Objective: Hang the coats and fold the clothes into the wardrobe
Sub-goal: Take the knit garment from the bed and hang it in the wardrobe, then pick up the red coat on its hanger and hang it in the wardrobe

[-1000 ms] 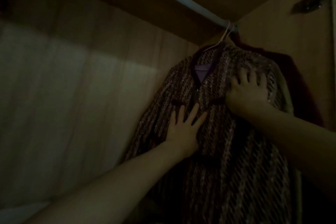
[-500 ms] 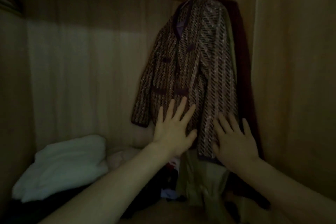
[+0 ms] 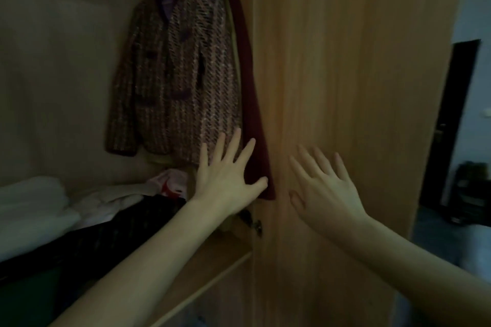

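Two bare hands reached toward the open wardrobe [image 3: 332, 61]. The left hand [image 3: 225, 178] was spread flat, all five fingers straight and apart, holding nothing; its fingertips lay over the lower hem of the tweed jacket [image 3: 180, 66], though whether they pressed the cloth or only hovered in front of it could not be told. The right hand [image 3: 324, 188] was likewise released, fingers straight and fanned, in front of the wooden door panel, well clear of the clothes; contact with the wood could not be judged.

One patterned jacket hung at the right end of the wardrobe's interior, its hanger mostly cut off at the top edge of the view. Three dark patches showed down its front, and one sleeve hung loose on the left. Just behind it, against the side wall, hung one dark red coat [image 3: 249, 103], its hem reaching lower than the jacket's, beside the left thumb. A thin strip of a paler garment showed between the two.

Below, on the wardrobe's floor, lay one white folded bundle [image 3: 32, 204] at the left, one dark garment [image 3: 111, 233] spread toward the front edge, and a small red-and-white item [image 3: 170, 183] near the left wrist. One metal hinge [image 3: 257, 226] sat at the door's inner edge.
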The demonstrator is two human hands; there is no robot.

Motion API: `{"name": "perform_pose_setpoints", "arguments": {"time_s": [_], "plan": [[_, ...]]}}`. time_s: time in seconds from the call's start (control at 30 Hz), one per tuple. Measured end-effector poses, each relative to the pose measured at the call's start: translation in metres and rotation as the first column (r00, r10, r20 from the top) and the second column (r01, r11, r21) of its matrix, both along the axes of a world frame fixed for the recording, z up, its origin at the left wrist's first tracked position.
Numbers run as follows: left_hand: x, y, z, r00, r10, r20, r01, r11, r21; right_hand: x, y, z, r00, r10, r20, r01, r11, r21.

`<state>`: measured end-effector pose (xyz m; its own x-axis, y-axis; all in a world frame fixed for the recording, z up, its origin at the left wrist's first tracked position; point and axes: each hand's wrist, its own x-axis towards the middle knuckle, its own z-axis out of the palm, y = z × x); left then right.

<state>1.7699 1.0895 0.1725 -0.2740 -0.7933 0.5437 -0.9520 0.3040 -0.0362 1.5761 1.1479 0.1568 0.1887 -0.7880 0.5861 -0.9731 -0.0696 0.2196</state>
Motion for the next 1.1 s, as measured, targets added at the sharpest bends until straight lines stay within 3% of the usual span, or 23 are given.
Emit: {"name": "perform_pose_setpoints", "arguments": {"time_s": [0.23,0.53,0.77,1.1], "plan": [[-0.068,0.071,-0.049,0.940,-0.337,-0.044,0.339,0.939,0.057,-0.040,0.106,-0.042,0.954,-0.295,0.049,0.290,0.953,0.091],[-0.174,0.165,-0.089,0.771,-0.637,-0.013,0.631,0.760,0.153,-0.116,0.250,-0.078,0.805,-0.581,0.121,0.547,0.805,0.229],[-0.274,0.260,-0.122,0.603,-0.795,0.068,0.759,0.598,0.256,-0.186,0.371,-0.121,0.573,-0.785,0.237,0.678,0.616,0.400],[-0.450,0.412,-0.160,0.364,-0.926,0.099,0.846,0.373,0.380,-0.332,0.577,-0.141,0.277,-0.931,0.238,0.812,0.359,0.460]]}}
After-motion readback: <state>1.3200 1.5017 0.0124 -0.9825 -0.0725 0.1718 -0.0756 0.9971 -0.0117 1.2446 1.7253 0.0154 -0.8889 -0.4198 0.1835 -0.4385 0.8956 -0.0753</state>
